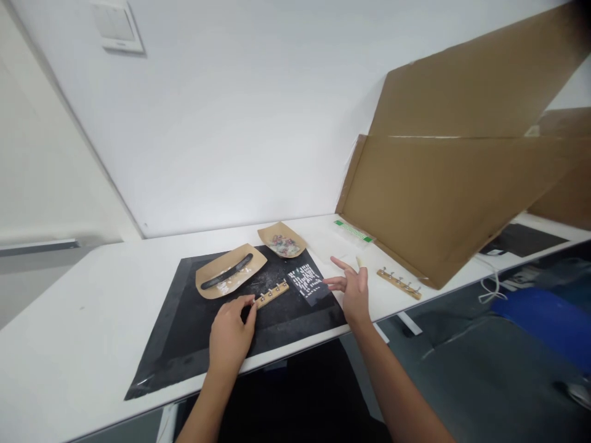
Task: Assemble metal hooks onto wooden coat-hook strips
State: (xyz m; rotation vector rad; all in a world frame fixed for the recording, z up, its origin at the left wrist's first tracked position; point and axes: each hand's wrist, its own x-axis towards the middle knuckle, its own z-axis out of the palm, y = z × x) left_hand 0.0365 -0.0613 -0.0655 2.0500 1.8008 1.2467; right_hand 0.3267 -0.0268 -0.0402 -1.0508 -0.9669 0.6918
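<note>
My left hand [232, 330] pinches the left end of a small wooden strip with a row of metal pegs [273, 295]. The strip lies on a black mat [180, 338]. My right hand [353, 289] has its fingers apart, with fingertips at the right edge of a dark card [308, 283] covered in rows of small white pieces. Something pale yellow shows at one of its fingertips. Behind the strip, a brown paper tray [255, 266] holds a long curved black piece and white bits. A second paper tray [295, 234] holds small multicoloured pieces.
Another wooden strip with pegs [399, 283] lies right of my right hand. A green-and-white packet [353, 231] rests by a large cardboard panel [443, 197] standing on the white table [83, 344]. A blue chair [545, 329] stands at the right, near a white cable [492, 289].
</note>
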